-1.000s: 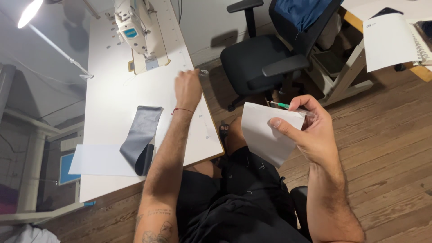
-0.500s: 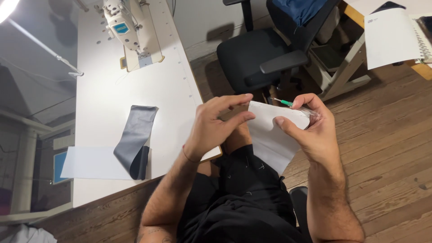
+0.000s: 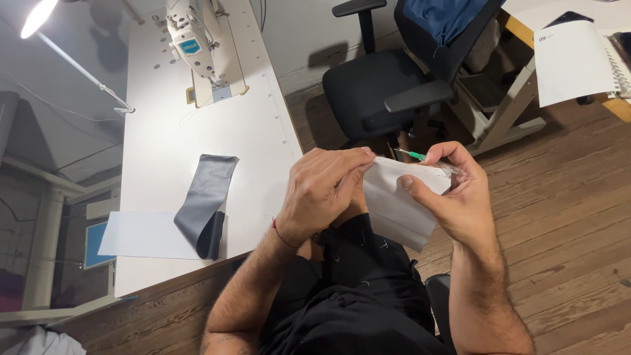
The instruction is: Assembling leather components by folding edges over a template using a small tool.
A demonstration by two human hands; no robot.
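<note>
A: Far left, white sewing machine (image 3: pixel 197 49) on the long white table (image 3: pixel 164 131); nearer, grey fabric strip (image 3: pixel 204 200) draped over a white sheet (image 3: pixel 135 235).

B: Centre now: left hand (image 3: pixel 325 194), fingers curled, pinching the top left edge of the white fabric piece (image 3: pixel 397 207) over the lap.

A: Right hand (image 3: pixel 453 197) closed on its right end, green-tipped pen (image 3: pixel 427 160) tucked in too. Long axis running left to right between both hands, equally near.

B: Beyond, black office chair (image 3: pixel 384 92).
</note>
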